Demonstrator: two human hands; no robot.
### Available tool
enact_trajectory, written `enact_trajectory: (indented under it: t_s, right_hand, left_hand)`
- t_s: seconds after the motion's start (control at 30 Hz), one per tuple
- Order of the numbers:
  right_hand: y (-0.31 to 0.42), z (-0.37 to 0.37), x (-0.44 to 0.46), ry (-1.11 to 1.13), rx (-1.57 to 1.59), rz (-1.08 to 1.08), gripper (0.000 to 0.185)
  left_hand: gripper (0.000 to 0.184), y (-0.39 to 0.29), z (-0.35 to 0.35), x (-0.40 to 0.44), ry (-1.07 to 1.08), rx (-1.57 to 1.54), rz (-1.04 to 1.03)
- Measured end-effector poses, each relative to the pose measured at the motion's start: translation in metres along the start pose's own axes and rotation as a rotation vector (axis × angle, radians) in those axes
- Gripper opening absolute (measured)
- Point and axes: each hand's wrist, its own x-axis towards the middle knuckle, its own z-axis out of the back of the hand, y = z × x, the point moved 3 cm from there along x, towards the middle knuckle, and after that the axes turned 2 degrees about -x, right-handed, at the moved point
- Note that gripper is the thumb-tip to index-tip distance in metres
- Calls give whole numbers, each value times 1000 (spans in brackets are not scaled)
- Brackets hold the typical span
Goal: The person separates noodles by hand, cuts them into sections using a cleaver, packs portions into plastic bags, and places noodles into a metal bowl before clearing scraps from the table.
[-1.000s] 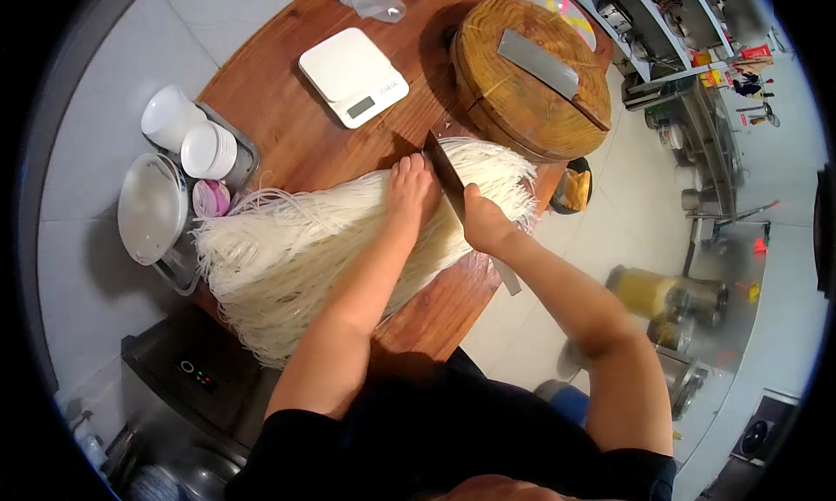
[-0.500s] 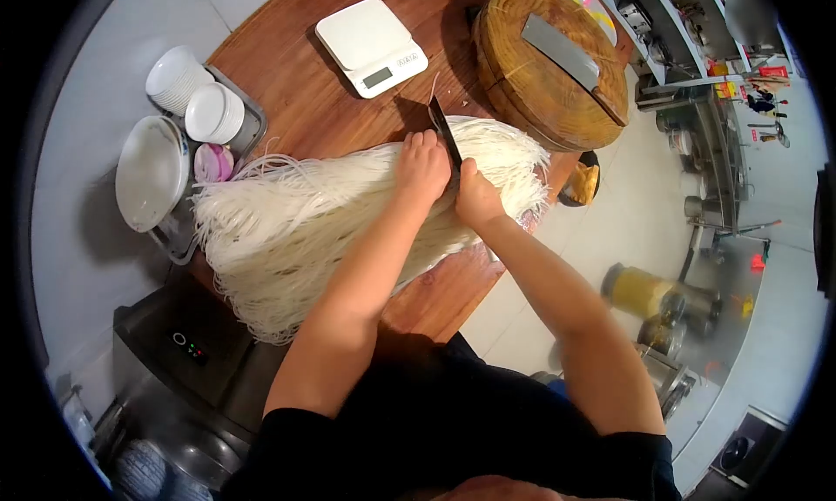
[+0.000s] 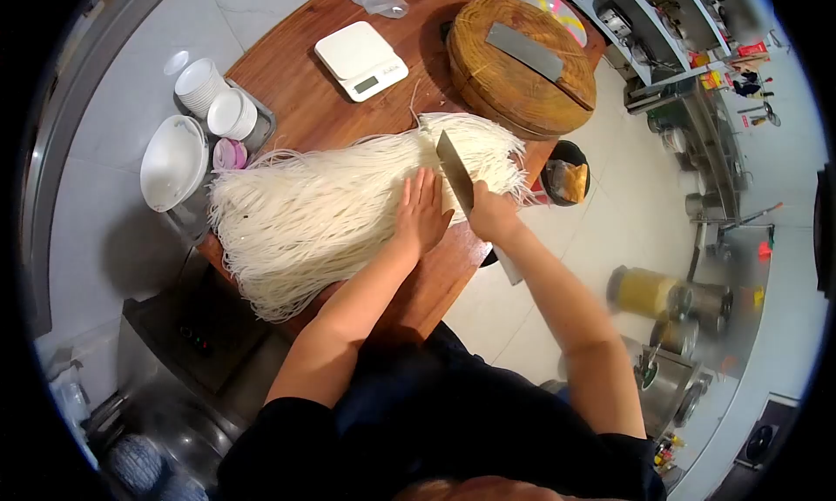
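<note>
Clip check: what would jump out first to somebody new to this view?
Probably the broad spread of white noodles across the wooden table, with the left hand laid flat on it and the right hand gripping a knife towards its right end. Next, the thick round chopping block beyond, a cleaver lying on top, and the white scale to its left.

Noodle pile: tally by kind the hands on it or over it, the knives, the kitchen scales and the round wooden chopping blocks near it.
Hands: 2 (left hand, right hand)
Knives: 2 (held knife, cleaver on the block)
Kitchen scales: 1 (white scale)
Chopping blocks: 1 (round wooden block)
Total: 6
</note>
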Motion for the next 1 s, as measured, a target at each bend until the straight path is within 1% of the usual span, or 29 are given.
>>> enact_trajectory:
  t_s: [0.13, 0.23, 0.27, 0.37, 0.47, 0.57, 0.67, 0.77, 0.83, 0.87, 1.0]
  right_hand:
    - [-6, -28, -23, -56, 8, 23, 19]
    - [-12, -46, -23, -93, 77, 0, 19]
    - [-14, -49, -23, -108, 114, -8, 19]
    - [-13, -48, -19, -88, 118, 0, 21]
    - [-16, -50, -13, -36, 134, -49, 22]
    - [-18, -53, -10, -10, 182, -61, 22]
    - [-16, -59, -2, -12, 156, -48, 22]
    - [-17, -73, 9, -24, 166, -56, 24]
    - [-17, -83, 18, -49, 151, -67, 24]
    - [-18, -89, 20, -129, 159, -7, 24]
    - [-23, -94, 21, -118, 176, -83, 24]
  left_hand:
    - [72, 5, -12, -5, -28, 107, -28]
    - [67, 5, -7, -7, -23, 14, -47]
    - [68, 5, -6, -6, -53, 28, -51]
    - [69, 6, -7, -5, -34, 32, -54]
    - [68, 8, -6, -5, -52, 18, -64]
    - [71, 10, -11, -3, -14, 32, -54]
    - [61, 11, -16, 0, -55, 11, -70]
    - [67, 15, -24, 1, -68, 177, -119]
    - [64, 18, -17, 0, -40, 216, -144]
    - [63, 18, -15, -1, -28, 236, -158]
    - [59, 16, -12, -1, -25, 233, -141]
